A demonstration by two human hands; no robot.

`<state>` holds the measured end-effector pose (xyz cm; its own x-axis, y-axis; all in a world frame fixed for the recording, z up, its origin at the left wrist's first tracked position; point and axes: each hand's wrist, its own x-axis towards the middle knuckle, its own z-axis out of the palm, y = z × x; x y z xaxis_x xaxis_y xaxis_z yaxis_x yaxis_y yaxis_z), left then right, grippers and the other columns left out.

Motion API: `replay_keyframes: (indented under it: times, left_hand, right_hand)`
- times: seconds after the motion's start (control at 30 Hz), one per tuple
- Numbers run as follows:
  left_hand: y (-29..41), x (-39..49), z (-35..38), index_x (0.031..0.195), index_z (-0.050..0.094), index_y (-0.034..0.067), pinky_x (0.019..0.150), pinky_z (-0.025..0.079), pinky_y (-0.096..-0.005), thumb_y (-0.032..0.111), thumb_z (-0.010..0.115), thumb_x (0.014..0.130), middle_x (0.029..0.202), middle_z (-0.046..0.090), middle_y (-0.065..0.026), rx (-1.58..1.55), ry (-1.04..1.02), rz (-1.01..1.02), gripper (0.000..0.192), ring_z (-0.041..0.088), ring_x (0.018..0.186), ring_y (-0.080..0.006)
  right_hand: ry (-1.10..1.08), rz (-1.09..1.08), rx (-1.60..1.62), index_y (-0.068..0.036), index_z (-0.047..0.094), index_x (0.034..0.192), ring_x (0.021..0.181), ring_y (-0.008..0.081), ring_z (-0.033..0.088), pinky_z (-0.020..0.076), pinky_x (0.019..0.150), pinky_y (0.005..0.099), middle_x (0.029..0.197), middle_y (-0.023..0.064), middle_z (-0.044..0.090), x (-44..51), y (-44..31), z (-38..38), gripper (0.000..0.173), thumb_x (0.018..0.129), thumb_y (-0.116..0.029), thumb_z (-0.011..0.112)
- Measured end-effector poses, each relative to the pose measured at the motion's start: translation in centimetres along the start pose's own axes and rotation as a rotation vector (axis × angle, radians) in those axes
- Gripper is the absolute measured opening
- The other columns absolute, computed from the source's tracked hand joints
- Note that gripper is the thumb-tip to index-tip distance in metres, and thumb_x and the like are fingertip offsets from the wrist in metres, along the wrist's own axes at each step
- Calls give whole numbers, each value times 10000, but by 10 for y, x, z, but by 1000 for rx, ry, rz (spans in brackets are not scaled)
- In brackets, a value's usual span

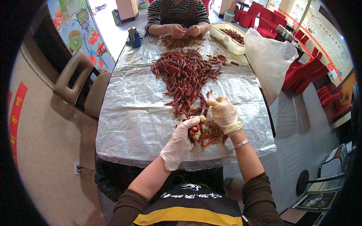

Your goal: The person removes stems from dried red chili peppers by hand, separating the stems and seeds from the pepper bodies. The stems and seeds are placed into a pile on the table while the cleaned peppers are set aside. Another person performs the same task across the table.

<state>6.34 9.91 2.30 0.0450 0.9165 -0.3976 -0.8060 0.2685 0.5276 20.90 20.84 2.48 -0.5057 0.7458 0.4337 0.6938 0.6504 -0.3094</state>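
Note:
A long pile of dried red chili peppers point(183, 73) runs down the middle of the plastic-covered table point(135, 124). At its near end my left hand point(182, 138), in a pale thin glove, is closed around a bunch of dried chilies point(194, 130). To its right is my right hand point(224, 114), gloved too, with bent fingers beside the pile; whether a small piece is between its fingertips cannot be told. Below and between both hands lies a small heap of chili stems point(212, 132).
Across the table a person point(178, 17) handles something small over a heap of brownish bits point(182, 41). A cream plastic tub point(240, 50) with chilies stands at the far right, beside a whitish plastic bag point(268, 62). A blue cup point(134, 39) stands far left. A chair point(73, 79) is at the left.

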Motion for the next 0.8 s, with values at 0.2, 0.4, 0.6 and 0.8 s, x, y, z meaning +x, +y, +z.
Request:
replay_keyframes:
  times: [0.2,0.4,0.6,0.8]
  left_hand:
    - [-2,1,-7,927,658,57,490,408,-167,202,608,842,757,625,-8,84,3,25,175,499,560,-53]
    - [-11,13,-4,903,667,67,596,475,-224,120,659,809,782,636,1,70,143,113,109,563,655,-81]
    - [-9,10,4,886,673,31,672,531,-272,60,670,819,820,672,-37,71,88,210,72,630,725,-122]
    - [3,-3,5,914,655,31,575,483,-202,90,639,827,792,649,-26,-36,32,71,107,580,623,-89]
  right_hand:
    - [-57,-65,17,-121,677,807,846,267,569,482,737,361,861,65,587,-1,1,-4,74,757,-95,630]
    - [-70,26,340,-40,637,788,802,278,566,466,700,371,815,92,594,-18,-19,-26,80,717,-58,668]
    - [15,-214,88,-43,598,775,788,286,549,468,664,383,805,85,564,-22,-45,-42,116,676,-31,655]
    - [-21,-164,482,-23,626,801,757,272,549,460,666,341,790,84,572,-24,-43,-38,103,711,-15,677]
